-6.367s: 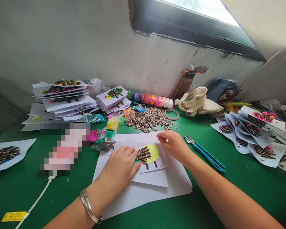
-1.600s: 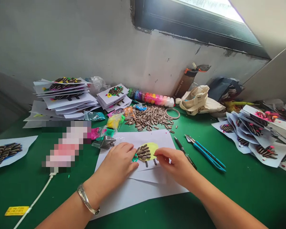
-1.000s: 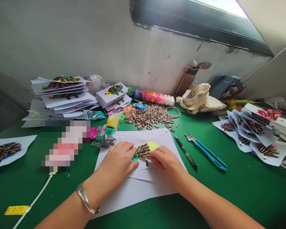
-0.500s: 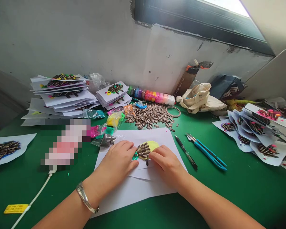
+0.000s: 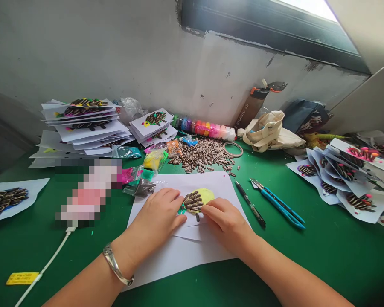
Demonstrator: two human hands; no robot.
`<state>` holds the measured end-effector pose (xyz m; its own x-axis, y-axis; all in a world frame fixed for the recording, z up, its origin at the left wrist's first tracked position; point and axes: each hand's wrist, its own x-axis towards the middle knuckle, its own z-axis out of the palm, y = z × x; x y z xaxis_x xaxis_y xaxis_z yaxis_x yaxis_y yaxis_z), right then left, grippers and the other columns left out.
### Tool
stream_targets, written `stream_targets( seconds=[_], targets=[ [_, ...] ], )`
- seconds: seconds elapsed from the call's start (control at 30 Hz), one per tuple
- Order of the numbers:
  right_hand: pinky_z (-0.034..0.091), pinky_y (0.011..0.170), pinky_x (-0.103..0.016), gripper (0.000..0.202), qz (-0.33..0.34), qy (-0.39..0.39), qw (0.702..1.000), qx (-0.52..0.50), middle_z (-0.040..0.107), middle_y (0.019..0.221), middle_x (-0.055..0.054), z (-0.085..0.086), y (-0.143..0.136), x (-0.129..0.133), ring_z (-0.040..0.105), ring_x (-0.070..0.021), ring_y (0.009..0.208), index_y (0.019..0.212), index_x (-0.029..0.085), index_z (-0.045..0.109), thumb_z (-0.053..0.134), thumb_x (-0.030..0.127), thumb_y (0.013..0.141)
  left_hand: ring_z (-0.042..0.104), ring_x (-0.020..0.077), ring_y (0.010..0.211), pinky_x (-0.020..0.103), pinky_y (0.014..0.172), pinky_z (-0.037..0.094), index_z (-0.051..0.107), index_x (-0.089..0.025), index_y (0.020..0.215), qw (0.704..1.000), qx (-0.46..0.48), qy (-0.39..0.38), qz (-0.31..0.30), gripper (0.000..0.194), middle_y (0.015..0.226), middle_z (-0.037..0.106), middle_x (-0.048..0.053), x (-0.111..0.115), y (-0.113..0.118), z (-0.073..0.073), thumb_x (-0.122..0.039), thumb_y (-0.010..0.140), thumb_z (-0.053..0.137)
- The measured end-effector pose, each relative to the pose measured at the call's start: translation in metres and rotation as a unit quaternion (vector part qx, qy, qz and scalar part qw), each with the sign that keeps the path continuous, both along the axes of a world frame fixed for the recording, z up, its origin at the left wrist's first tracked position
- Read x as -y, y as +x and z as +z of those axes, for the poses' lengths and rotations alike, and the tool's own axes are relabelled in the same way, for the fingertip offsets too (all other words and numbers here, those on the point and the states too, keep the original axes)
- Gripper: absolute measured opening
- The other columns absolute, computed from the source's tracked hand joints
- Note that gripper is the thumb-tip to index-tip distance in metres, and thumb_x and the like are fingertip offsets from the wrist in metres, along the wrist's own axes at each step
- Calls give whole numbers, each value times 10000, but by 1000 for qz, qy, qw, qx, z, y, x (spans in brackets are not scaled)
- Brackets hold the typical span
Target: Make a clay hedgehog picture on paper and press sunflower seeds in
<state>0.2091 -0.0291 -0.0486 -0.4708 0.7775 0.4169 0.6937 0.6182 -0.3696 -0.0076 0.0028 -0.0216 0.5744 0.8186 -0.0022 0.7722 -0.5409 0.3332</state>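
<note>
A white sheet of paper (image 5: pixel 179 256) lies in front of me, with a smaller paper on top. On it is a flattened patch of yellow clay (image 5: pixel 207 195), its left part covered by overlapping sunflower seeds (image 5: pixel 192 202). One dark seed (image 5: pixel 197 217) sticks out below the patch, and green clay (image 5: pixel 181 209) shows at its left end. My left hand (image 5: pixel 164 213) rests flat on the paper beside the green clay, fingers stretched out. At the patch's lower right edge, my right hand (image 5: pixel 225 219) has its fingertips pinched together; what is between them is hidden.
Behind the paper lies a heap of loose sunflower seeds (image 5: pixel 201 155) beside a tape ring (image 5: pixel 233 149). A pen (image 5: pixel 250 204) and a blue craft knife (image 5: pixel 280 204) lie to the right. Stacked seed pictures (image 5: pixel 89 138) stand left, near bagged clay (image 5: pixel 153 160); more seed pictures (image 5: pixel 345 175) lie right.
Hardly anything differs: my right hand has shifted very slightly right and down at the patch's edge. My left hand keeps its place on the paper.
</note>
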Motion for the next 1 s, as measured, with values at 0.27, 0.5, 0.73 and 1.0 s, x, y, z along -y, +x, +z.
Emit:
stream_targets(
  seconds=[0.27,0.5,0.73,1.0],
  targets=[
    [430,691,-293,214,4,-13,1000,-19,635,844,-80,-2,1,-3,549,-185,780,895,170,625,475,23,854,523,269,1073,417,960,414,635,-172,1013,1000,-10,-5,5,203,1072,607,91,1,1,3,-294,865,569],
    [412,671,-285,210,6,-21,1000,-13,611,805,-65,-4,1,-3,501,-179,742,868,173,618,486,12,842,529,267,1066,415,956,420,638,-176,1016,1000,-7,-3,4,206,1069,609,89,0,1,1,-299,862,576],
    [407,669,-281,198,3,-29,999,-27,601,801,-61,-7,0,-3,498,-175,745,826,172,614,489,19,840,529,275,1079,425,954,425,636,-170,1037,1000,-9,0,4,222,1086,612,95,1,2,2,-283,851,590],
    [413,676,-282,209,22,-53,997,-43,598,809,-41,-7,-2,-6,507,-169,756,850,194,638,497,39,849,533,277,1080,430,951,432,636,-171,1039,1000,-11,-1,4,228,1093,616,99,0,3,3,-278,841,605]
  ],
)
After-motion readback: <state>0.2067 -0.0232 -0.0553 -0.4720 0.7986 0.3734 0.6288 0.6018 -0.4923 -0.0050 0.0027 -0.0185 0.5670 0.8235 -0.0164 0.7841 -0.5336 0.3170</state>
